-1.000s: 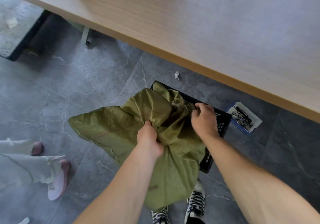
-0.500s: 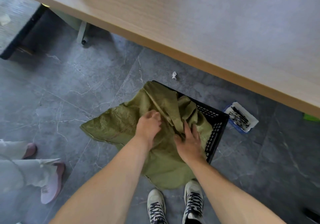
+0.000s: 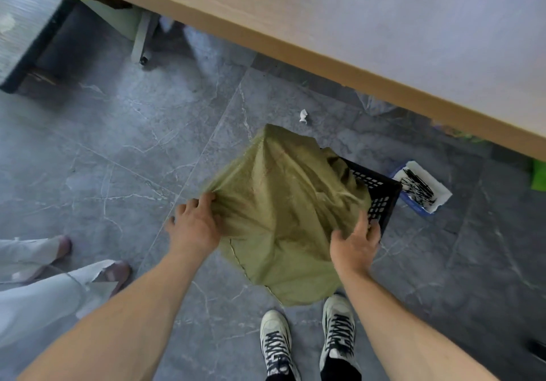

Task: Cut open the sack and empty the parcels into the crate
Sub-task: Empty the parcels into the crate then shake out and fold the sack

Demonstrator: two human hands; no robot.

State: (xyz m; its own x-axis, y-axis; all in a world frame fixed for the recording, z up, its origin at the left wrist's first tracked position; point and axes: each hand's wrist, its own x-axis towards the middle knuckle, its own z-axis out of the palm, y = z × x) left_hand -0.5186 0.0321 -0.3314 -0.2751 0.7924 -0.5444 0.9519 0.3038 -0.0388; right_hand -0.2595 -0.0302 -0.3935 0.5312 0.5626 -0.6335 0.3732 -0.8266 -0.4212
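Both arms reach down and forward, elbows near, hands far out over the floor. The olive-green woven sack (image 3: 283, 209) lies draped over the black slotted crate (image 3: 381, 194), covering most of it; only the crate's right corner and perforated wall show. The left hand (image 3: 195, 227) sits at the sack's left edge, palm down, fingers curled into a bunched fold of fabric and pinching it. The right hand (image 3: 356, 243) is at the sack's right side, thumb tucked against the cloth, fingers spread over the crate's near rim, pressed on sack and rim together rather than closed tight. No parcels show; the crate's inside is hidden under the sack. The sack's near end hangs toward the person's two sneakers (image 3: 307, 345). Just right of the crate, a small blue tray (image 3: 421, 190) holds black cable ties. The wooden worktop (image 3: 384, 26) runs across the far right.
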